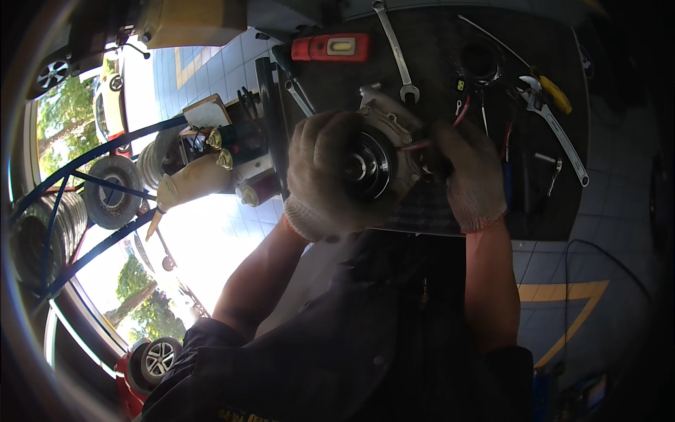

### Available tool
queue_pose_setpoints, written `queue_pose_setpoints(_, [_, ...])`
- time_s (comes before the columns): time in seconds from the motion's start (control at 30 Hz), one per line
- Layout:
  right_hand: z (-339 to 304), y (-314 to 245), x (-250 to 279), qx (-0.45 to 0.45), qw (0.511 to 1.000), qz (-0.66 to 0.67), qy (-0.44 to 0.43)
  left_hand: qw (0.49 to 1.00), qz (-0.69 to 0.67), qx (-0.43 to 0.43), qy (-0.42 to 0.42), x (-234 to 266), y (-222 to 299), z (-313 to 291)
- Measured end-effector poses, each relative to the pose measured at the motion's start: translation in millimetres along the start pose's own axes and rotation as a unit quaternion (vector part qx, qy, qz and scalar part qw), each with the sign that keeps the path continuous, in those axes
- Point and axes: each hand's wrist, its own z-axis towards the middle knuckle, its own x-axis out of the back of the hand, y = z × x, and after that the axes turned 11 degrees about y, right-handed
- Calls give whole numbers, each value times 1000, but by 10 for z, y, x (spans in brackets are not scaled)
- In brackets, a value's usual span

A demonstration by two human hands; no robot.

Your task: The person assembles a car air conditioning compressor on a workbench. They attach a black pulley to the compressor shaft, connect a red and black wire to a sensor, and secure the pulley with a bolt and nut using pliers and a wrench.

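Observation:
On the dark bench top, a cast metal compressor (402, 125) rests with its round black pulley (383, 165) facing up toward me. My gloved left hand (320, 169) is closed round the pulley's left side, fingers curled over the rim. At the compressor's right side, my gloved right hand (467, 169) has its fingers bent together. A thin reddish wire (415, 146) comes out of these fingers toward the housing, and a similar red length shows behind the hand. The fingertips of the right hand are in shadow and partly blurred.
Above lie a combination wrench (395, 53) and a red work light (330, 48). Right of the compressor are a black ring-shaped part (480, 63), a yellow-handled screwdriver (555, 91), an adjustable wrench (560, 133) and a small ratchet (555, 176). Spray cans (235, 135) and a yellowish bottle (193, 181) stand left.

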Motion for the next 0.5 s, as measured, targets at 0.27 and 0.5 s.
queue_pose_setpoints(0.27, [-166,-133,76,85,996,-21,-1,1000,-7,0,-7,23,2,29])
queue_pose_setpoints(0.5, [-709,-249,35,370,883,-289,-25,992,-108,37,53,91,-214,-223])
